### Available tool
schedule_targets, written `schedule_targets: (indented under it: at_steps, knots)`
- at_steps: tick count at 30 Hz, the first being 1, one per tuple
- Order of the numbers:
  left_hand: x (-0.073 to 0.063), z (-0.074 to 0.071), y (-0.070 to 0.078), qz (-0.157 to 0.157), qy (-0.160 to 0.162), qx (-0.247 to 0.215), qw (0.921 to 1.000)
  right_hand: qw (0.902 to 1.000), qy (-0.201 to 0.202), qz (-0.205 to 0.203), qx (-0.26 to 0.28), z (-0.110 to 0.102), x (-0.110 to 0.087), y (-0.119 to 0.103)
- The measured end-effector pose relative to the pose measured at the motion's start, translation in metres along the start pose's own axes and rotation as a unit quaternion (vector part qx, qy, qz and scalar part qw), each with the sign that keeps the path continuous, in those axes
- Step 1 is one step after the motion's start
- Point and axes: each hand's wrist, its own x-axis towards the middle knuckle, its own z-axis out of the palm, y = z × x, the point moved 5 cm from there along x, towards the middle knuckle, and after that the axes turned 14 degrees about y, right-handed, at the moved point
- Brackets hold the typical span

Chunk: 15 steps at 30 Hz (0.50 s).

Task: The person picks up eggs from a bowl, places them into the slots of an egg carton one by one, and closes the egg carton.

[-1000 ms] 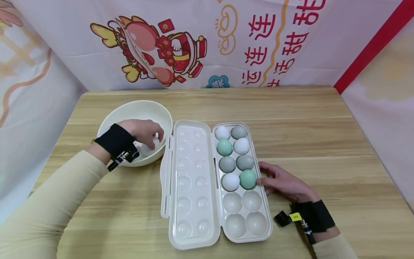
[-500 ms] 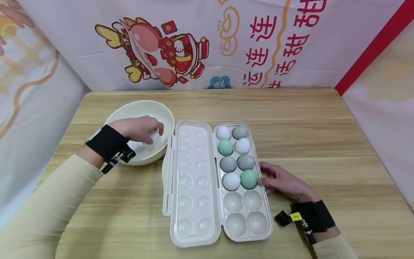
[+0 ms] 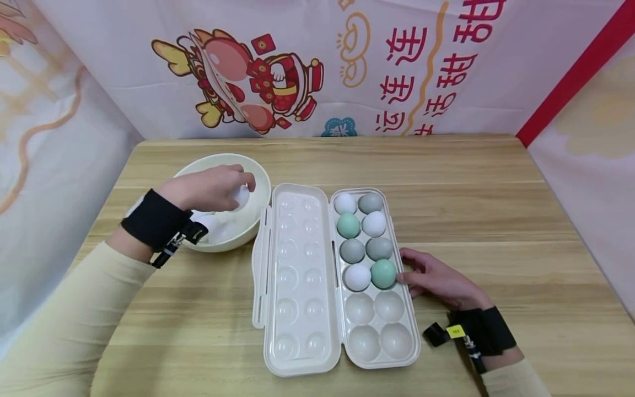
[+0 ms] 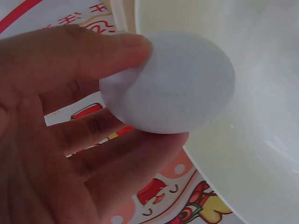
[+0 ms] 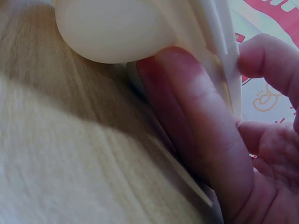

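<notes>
My left hand (image 3: 210,187) pinches a white egg (image 4: 173,84) between thumb and fingers, over the cream bowl (image 3: 260,176) at the left. More white eggs (image 3: 205,221) lie in the bowl, partly hidden by the wrist. An egg carton (image 3: 301,292) stands opened flat, lid half to the left. Its cup half holds white, green and grey eggs in the far rows; the two nearest rows of cups hold none. On the carton's right edge my right hand (image 3: 439,280) grips the rim, with fingers (image 5: 205,121) under it, touching a cup's underside.
The wooden table (image 3: 471,193) ends at a printed cloth backdrop (image 3: 297,33), with cloth at both sides too. A lid flap (image 3: 260,270) sticks out from the carton toward the bowl. Black wrist straps with small cameras (image 3: 436,334) sit on both wrists.
My left hand has risen in the bowl, lifting the white egg with it. The right hand keeps its hold on the carton's edge. The head view has shifted slightly.
</notes>
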Motion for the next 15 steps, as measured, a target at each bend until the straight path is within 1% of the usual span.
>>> schedule_targets:
  at_steps: [7,11,15]
  knots:
    - [-0.009,-0.01,0.016,0.012,0.041,0.011,0.999,0.9999,-0.01,-0.001,0.007,0.001,0.001,-0.001]
    - [-0.01,-0.014,0.025,0.038,0.069,0.027,0.9965,1.0,-0.007,0.0,0.006,0.0,0.0,-0.001]
    - [-0.009,-0.015,0.032,0.05,0.084,0.034,0.9946,1.0,0.003,0.004,-0.002,0.0,-0.001,-0.001]
